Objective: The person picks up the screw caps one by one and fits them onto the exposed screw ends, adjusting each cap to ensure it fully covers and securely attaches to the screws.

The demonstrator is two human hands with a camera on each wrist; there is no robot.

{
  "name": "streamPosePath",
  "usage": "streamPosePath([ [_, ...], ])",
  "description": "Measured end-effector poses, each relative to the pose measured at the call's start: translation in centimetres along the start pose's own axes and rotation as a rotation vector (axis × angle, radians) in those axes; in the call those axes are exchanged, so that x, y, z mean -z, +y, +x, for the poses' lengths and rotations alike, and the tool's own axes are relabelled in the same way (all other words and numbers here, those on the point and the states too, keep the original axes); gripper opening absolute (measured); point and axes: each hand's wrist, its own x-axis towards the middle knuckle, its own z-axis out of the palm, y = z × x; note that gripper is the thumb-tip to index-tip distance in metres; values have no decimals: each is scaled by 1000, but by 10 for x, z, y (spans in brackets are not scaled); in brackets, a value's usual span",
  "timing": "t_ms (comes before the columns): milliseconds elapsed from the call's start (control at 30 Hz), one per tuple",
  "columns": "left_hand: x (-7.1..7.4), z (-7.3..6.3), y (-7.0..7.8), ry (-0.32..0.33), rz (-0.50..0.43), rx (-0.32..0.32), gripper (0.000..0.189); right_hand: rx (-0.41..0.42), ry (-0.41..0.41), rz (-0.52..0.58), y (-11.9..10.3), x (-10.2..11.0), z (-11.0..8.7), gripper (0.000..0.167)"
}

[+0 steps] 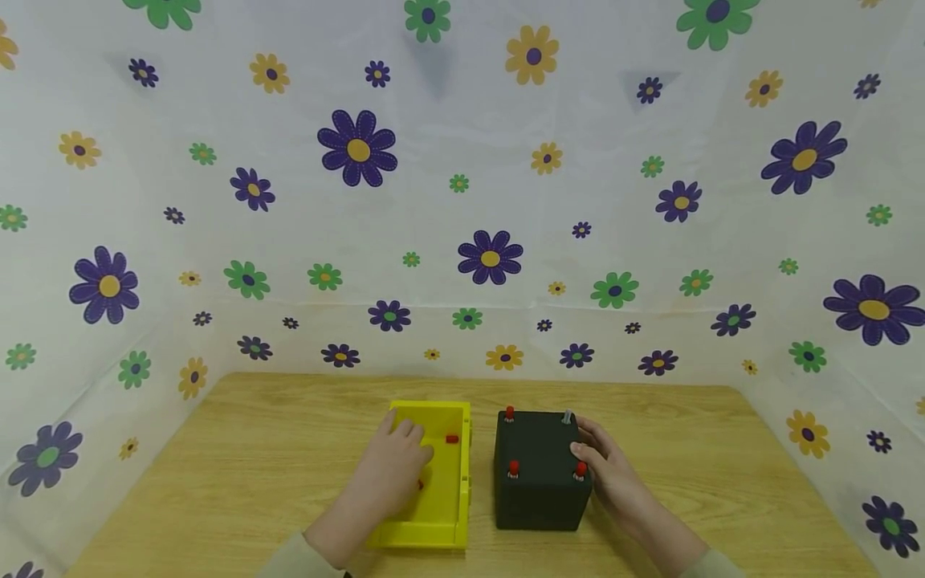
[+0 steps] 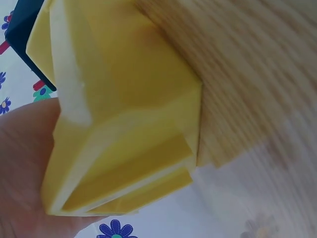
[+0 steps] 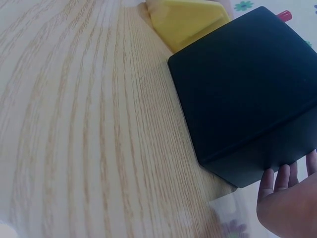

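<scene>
My left hand (image 1: 390,470) reaches down into a yellow plastic bin (image 1: 465,514), fingers spread and slightly bent over its floor; their tips are partly hidden. One small red piece (image 1: 451,439) lies near the bin's far right, and another red piece (image 1: 421,485) shows beside the hand. To the right stands a black box (image 1: 538,445) with metal posts at its top corners. Red caps cover three posts, such as the front left red cap (image 1: 514,467); the back right post (image 1: 567,417) is bare metal. My right hand (image 1: 610,470) holds the box's right side, thumb on the top edge.
Both containers stand on a wood-grain table (image 1: 289,433), the bin to the left of the box with a narrow gap between them. A white flowered sheet (image 1: 433,217) hangs behind the table and along both sides.
</scene>
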Motion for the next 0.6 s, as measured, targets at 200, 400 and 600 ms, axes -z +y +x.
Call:
streamPosePath([
  [200, -1, 2, -2, 21, -15, -4, 27, -3, -10, 9, 0, 1, -1, 66],
  [400, -1, 4, -4, 34, -69, 0, 25, -6, 4, -5, 0, 1, -1, 65],
  [600, 0, 6, -6, 22, -105, 11, 27, -5, -3, 1, -1, 1, -1, 66],
])
